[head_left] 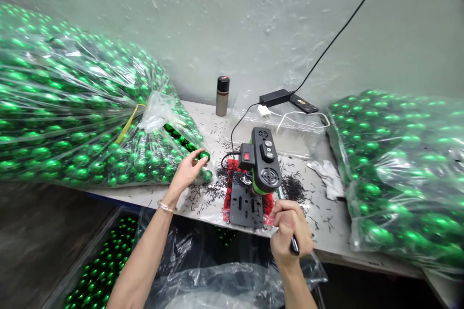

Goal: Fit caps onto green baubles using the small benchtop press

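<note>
Pinching a green ball (205, 156) beside the opening in the plastic bag (154, 113), the left hand (188, 170) sits near the black machine (266, 159) while the right hand (292, 231) grips its lever (294, 246), bag lying close on the table (152, 198), presumably for short reach

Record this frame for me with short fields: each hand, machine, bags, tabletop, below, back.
Left grip: fingers around a green ball, beside the left bag
Right grip: closed around a black-ended lever
Machine: black device with red switch
Bags: left bag and right bag, clear, full of green balls
Tabletop: scattered dark bits, white cloth-like item
Below: more green balls
Back: dark-capped bottle, black adapter
</note>
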Demonstrator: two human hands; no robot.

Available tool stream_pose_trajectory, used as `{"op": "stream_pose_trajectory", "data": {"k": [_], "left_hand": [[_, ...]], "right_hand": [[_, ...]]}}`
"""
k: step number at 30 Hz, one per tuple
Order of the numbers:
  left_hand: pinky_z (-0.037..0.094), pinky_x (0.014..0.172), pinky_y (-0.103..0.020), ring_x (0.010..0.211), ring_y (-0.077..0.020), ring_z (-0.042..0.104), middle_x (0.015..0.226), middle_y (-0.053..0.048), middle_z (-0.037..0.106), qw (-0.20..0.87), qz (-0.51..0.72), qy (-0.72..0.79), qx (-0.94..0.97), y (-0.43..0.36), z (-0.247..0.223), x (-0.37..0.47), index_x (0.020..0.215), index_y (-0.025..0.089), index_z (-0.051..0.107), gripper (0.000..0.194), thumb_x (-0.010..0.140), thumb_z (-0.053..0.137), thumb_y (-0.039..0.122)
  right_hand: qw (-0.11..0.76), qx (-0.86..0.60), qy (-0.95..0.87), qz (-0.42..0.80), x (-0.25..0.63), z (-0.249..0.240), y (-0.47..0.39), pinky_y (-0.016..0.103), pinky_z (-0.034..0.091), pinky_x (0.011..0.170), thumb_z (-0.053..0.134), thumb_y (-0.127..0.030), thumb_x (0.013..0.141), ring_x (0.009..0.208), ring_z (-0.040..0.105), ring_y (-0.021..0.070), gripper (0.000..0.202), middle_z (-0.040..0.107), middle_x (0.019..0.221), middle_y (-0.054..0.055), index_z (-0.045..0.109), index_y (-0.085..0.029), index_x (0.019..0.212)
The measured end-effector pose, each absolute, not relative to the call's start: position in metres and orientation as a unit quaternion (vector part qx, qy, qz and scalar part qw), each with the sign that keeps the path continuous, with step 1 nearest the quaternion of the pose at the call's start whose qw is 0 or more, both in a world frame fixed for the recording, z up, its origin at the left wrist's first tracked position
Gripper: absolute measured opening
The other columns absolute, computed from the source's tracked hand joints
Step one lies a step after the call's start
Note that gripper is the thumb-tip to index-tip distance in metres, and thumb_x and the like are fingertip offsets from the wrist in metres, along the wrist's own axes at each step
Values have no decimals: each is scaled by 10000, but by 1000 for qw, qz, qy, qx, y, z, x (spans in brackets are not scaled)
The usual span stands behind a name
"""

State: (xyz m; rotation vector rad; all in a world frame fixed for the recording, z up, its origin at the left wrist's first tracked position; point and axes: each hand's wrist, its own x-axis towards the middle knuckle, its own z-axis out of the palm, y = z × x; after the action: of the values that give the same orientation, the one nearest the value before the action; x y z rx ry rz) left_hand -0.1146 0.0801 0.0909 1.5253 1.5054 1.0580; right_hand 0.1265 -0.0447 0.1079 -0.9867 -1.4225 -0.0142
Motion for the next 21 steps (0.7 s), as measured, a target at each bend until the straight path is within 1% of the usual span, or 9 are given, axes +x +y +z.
{"op": "stream_pose_trajectory", "data": {"k": [1,3,5,7,12,16,21], "left_hand": [[538,771,-339,862,-220,695,1066,-101,713,463,458,550,523,71,90,-114,1283,160,611,456,883,628,379],[557,718,-289,808,-182,705,1021,-84,717,607,491,480,400,53,86,-106,1258,159,632,446,847,680,325],[566,692,-252,766,-155,706,950,-66,722,691,488,435,308,37,78,-93,1195,156,669,376,830,696,242],[575,691,-234,743,-141,709,912,-61,732,739,471,413,247,25,70,-76,1146,154,690,308,841,689,198],[593,707,-226,745,-139,725,882,-78,755,767,446,424,179,10,56,-40,1049,128,702,174,887,675,188],[603,686,-226,744,-145,732,883,-72,762,776,438,417,177,8,53,-31,1041,131,707,164,883,683,170],[616,725,-247,749,-149,732,886,-83,767,776,443,416,169,7,53,-33,989,120,721,122,900,653,170]], "right_hand": [[653,-434,-621,-7,126,108,-45,278,403,559,430,-72,901,619,545,121,295,520,633,-12,476,-194,637],[655,-433,-619,-8,125,108,-44,274,403,557,428,-72,903,618,542,116,295,527,645,-10,475,-192,638],[651,-430,-625,-10,125,109,-44,271,407,557,432,-70,901,625,546,116,291,533,654,-8,476,-191,640],[644,-429,-633,-12,126,110,-44,269,417,565,435,-68,900,638,556,119,288,528,647,-12,475,-193,643],[635,-429,-642,-20,127,116,-44,261,420,578,425,-75,911,648,559,117,291,491,614,-26,463,-198,650],[631,-434,-644,-14,128,115,-45,268,415,566,423,-107,924,651,563,124,289,499,632,-17,463,-203,654],[631,-435,-642,-10,128,112,-45,259,416,560,430,-117,934,650,561,116,297,525,653,-9,464,-197,650]]}}
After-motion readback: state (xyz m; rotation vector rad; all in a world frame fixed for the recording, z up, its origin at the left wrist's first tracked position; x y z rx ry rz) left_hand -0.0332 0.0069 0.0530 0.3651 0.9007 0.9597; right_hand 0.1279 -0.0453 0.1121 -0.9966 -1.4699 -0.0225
